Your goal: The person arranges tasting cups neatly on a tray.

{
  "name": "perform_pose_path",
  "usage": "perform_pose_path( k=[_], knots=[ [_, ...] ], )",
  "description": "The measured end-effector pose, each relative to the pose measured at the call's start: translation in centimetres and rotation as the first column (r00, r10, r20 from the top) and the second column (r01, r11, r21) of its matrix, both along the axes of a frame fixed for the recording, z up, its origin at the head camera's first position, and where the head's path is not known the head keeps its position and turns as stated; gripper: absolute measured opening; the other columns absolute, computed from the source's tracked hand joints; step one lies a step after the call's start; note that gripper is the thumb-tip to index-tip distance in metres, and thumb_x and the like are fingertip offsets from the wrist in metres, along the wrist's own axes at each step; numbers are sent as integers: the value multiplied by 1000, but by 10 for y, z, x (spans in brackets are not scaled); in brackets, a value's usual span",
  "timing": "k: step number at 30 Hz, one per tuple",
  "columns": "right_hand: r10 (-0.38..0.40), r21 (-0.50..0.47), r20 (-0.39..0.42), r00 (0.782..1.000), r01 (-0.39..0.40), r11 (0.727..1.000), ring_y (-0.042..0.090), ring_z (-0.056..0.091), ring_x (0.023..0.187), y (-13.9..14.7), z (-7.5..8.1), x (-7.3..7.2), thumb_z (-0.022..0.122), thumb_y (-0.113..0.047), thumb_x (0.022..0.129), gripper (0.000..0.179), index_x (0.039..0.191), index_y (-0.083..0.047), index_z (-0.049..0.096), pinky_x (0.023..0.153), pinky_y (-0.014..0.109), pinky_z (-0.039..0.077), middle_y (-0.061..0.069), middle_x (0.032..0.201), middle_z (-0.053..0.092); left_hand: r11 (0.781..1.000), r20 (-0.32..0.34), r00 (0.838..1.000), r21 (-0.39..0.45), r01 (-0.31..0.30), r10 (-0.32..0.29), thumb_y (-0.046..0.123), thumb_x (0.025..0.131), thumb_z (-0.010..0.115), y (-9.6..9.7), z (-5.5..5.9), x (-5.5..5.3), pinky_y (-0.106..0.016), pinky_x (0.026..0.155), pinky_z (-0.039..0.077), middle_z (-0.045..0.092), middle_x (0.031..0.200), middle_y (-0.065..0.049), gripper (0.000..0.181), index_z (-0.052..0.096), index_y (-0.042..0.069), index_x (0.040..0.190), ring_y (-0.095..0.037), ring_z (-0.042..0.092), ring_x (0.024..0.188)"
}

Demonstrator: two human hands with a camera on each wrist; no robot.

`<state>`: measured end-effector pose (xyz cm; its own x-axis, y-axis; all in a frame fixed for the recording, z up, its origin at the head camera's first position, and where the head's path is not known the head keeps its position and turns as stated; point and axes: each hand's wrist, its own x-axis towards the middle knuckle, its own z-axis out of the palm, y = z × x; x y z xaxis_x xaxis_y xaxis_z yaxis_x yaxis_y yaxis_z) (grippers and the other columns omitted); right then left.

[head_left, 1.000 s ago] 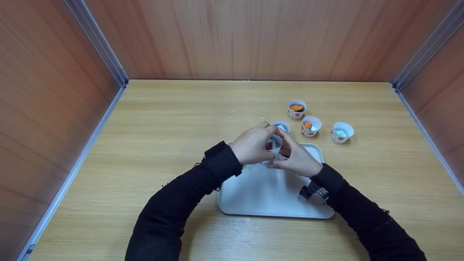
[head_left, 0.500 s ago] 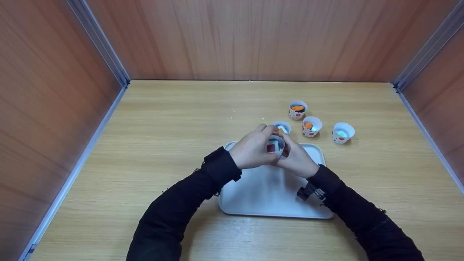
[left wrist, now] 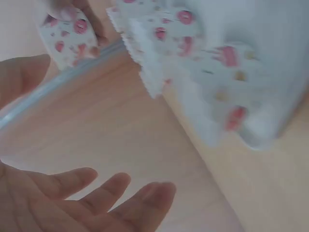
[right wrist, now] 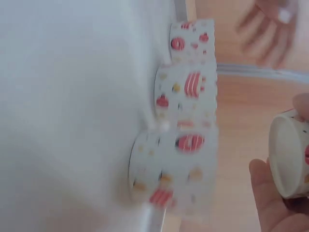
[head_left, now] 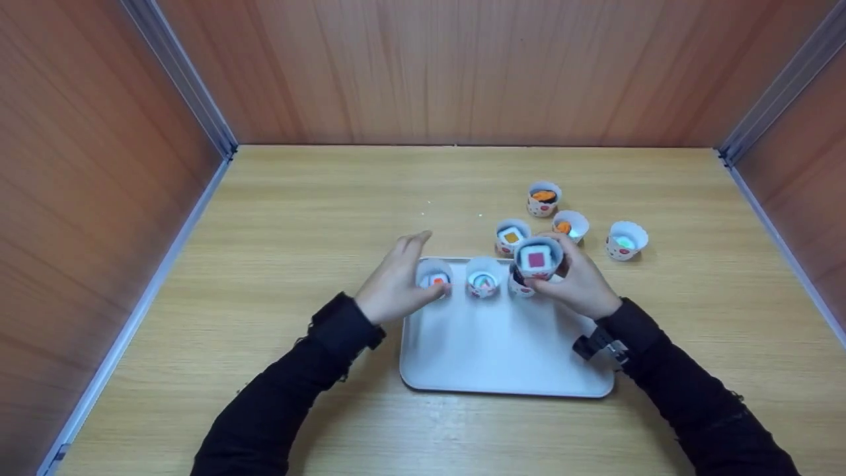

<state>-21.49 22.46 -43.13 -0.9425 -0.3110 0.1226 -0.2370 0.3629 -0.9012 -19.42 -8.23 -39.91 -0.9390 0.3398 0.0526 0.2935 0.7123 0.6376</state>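
In the head view my right hand (head_left: pixel 578 281) grips a printed paper cup (head_left: pixel 537 266) over the tray's far right part. Inside that cup sits a white square piece with a dark pink centre, like a toy sushi roll. My left hand (head_left: pixel 400 281) holds nothing; its fingers are spread beside the leftmost paper cup (head_left: pixel 429 268) on the tray. A second cup (head_left: pixel 484 270) stands in the middle of the row. The third cup (head_left: pixel 521 288) is partly hidden behind the held one. The held cup's underside (right wrist: pixel 284 157) faces the right wrist camera.
The white tray (head_left: pixel 502 357) lies on the wooden table (head_left: pixel 317 211). Behind it stand more filled cups: one with a yellow-centred roll (head_left: pixel 511 237), two with orange pieces (head_left: pixel 544 197), and one at the right (head_left: pixel 624 241). Wooden panels (head_left: pixel 456 73) enclose the table.
My left hand has let go of the cup and moved left with its fingers spread. My right hand has moved right, now holding the cup alone. The row of cups on the tray has come into view.
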Motion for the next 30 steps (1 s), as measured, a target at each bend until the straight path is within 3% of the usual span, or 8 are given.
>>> perform_pose_path(
  k=[3, 9, 12, 16, 18, 21, 25, 30],
  knots=[
    [-33, -10, -7, 999, 33, 999, 9, 50, 119, 14, -1, 0, 75, 4, 78, 70, 138, 0, 39, 97, 10, 41, 15, 135, 50, 998, 99, 993, -12, -64, 65, 32, 81, 78, -15, -13, 3, -44, 108, 42, 42, 144, -22, 90, 30, 1, 151, -32, 50, 124],
    [-105, 9, 18, 994, 104, 995, 12, 44, 119, 37, -2, 1, 75, 4, 78, 68, 135, 1, 38, 102, 22, 36, 14, 136, 46, 990, 297, 946, -87, -109, 130, 34, 82, 76, -30, -37, 7, -42, 98, 48, 51, 127, -19, 83, 38, -4, 144, -28, 54, 110],
    [-124, 49, 57, 991, 121, 991, 19, 43, 121, 44, -4, 0, 76, 0, 80, 68, 135, 1, 36, 100, 28, 36, 15, 136, 45, 993, 314, 944, -80, -86, 107, 28, 84, 74, -31, -45, 6, -36, 82, 50, 55, 109, -16, 63, 49, -6, 130, -25, 54, 95],
    [-122, 102, 114, 986, 111, 989, 27, 43, 126, 50, -6, -2, 76, -5, 81, 69, 136, 1, 34, 94, 18, 42, 18, 139, 43, 997, 312, 947, -41, -70, 79, 13, 80, 73, -30, -52, 6, -30, 68, 45, 52, 94, -11, 46, 53, -6, 118, -21, 51, 82],
    [-115, 134, 139, 984, 96, 986, 30, 44, 127, 53, -7, -3, 76, -5, 82, 70, 137, 0, 33, 91, 16, 44, 18, 141, 42, 996, 318, 944, -30, -78, 84, 7, 78, 73, -29, -53, 6, -28, 68, 45, 51, 91, -9, 47, 53, -5, 119, -20, 50, 82],
    [-108, 201, 164, 981, 74, 977, 35, 45, 127, 56, -9, -6, 76, -8, 83, 69, 137, 0, 34, 96, 26, 46, 21, 142, 41, 996, 333, 938, -7, -94, 91, 0, 75, 71, -29, -54, 6, -27, 65, 45, 50, 87, -7, 47, 52, -4, 118, -19, 50, 78],
    [-102, 312, 174, 980, 43, 949, 39, 49, 123, 57, -11, -9, 76, -12, 83, 68, 136, 1, 36, 98, 44, 47, 24, 138, 42, 994, 367, 926, 29, -108, 90, -5, 75, 68, -28, -55, 7, -26, 58, 47, 50, 84, -6, 49, 51, -3, 120, -17, 51, 71],
    [-79, 407, 154, 985, 10, 913, 39, 51, 118, 57, -15, -11, 76, -12, 82, 67, 135, 2, 38, 95, 48, 47, 28, 132, 49, 993, 381, 921, 48, -108, 82, -6, 75, 66, -27, -55, 9, -25, 54, 47, 51, 80, -5, 54, 48, -3, 127, -16, 51, 65]
  ],
)
